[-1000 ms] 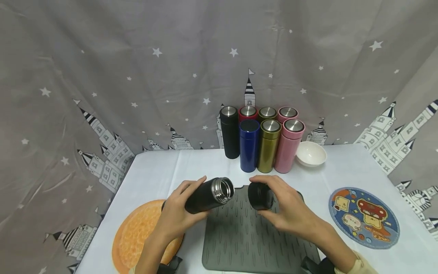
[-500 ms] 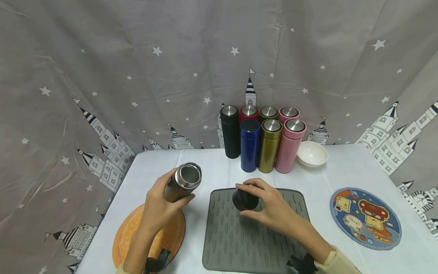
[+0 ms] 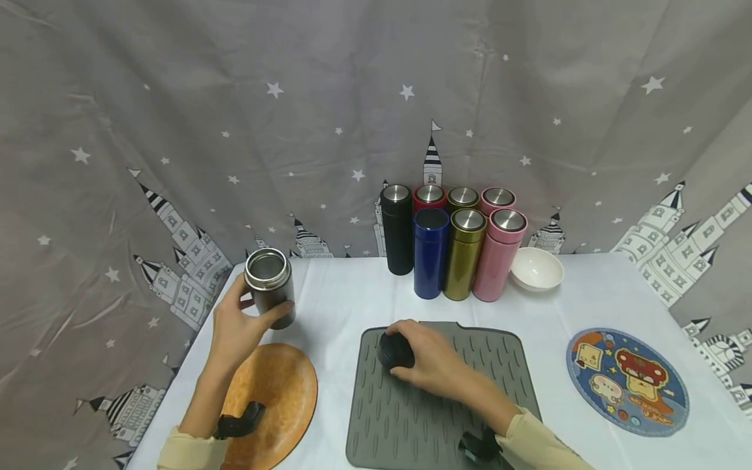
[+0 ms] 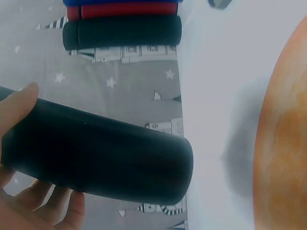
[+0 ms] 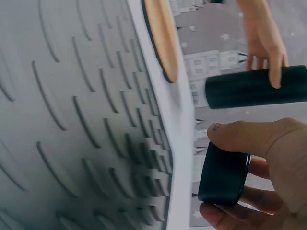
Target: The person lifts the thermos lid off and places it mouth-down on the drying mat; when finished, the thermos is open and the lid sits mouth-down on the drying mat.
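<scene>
A black thermos bottle [image 3: 279, 299], its steel-rimmed mouth uncovered, stands nearly upright in my left hand [image 3: 234, 326] behind the orange round mat [image 3: 288, 385]. In the left wrist view the thumb and fingers grip the bottle's body [image 4: 105, 148] and its base hangs above the white table. My right hand [image 3: 431, 360] pinches the black lid [image 3: 395, 351] over the left part of the grey ridged mat [image 3: 435, 418]. The right wrist view shows the lid [image 5: 223, 175] between thumb and fingers, apart from the mat.
Several capped thermos bottles stand in a cluster at the back, with a black one [image 3: 397, 232], a blue one [image 3: 430, 261] and a pink one [image 3: 496, 261]. A white bowl [image 3: 537, 269] sits beside them. At the right lies a round cartoon mat [image 3: 627, 382].
My left hand has carried the thermos bottle left and back, turning it more upright. The right hand has moved the lid left and lower over the grey mat.
</scene>
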The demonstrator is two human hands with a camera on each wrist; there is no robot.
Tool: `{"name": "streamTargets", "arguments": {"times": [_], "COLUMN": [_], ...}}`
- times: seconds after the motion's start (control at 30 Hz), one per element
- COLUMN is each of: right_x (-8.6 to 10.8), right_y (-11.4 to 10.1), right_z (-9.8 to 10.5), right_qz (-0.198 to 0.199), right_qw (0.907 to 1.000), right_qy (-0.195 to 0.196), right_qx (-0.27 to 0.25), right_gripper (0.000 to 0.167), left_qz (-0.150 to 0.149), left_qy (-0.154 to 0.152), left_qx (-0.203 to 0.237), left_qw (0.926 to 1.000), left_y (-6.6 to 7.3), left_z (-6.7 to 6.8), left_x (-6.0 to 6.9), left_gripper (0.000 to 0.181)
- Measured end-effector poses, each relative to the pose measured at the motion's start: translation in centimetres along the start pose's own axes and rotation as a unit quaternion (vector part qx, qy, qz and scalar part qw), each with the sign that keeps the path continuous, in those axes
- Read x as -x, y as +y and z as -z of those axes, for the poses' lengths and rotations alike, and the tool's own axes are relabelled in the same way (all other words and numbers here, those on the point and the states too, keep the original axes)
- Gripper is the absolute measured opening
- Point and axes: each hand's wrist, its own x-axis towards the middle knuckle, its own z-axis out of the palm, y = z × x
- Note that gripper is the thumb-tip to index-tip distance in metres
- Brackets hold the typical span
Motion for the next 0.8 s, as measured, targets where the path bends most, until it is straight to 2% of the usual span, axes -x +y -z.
{"name": "streamTargets", "arguments": {"times": [0.2,0.37,0.5,0.63,0.8], "right_x": [-0.6,-0.8,-0.8,-0.8,-1.1], "right_y": [0.8,1.4,1.8,1.9,1.8], "right_z": [-2.0,-3.3,-3.9,-4.1,-4.2], "right_qz": [0.012,0.02,0.014,0.013,0.011], "right_qw": [0.9995,0.9989,0.9983,0.9979,0.9979], "right_qy": [-0.008,-0.008,-0.003,-0.002,-0.012], "right_qx": [0.028,0.042,0.056,0.063,0.063], "right_gripper": [0.06,0.057,0.057,0.056,0.054], "left_qz": [0.022,0.026,0.026,0.046,0.079], "left_qy": [0.003,0.024,0.04,0.052,0.061], "left_qx": [-0.003,-0.024,-0.027,-0.015,-0.005], "left_qw": [0.9998,0.9991,0.9985,0.9975,0.995], "left_y": [-1.7,-3.5,-5.0,-6.4,-8.0], "left_z": [1.2,1.8,1.9,1.9,1.6], "left_x": [-2.1,-4.2,-6.0,-7.7,-9.2], "left_gripper": [0.067,0.064,0.068,0.072,0.072]}}
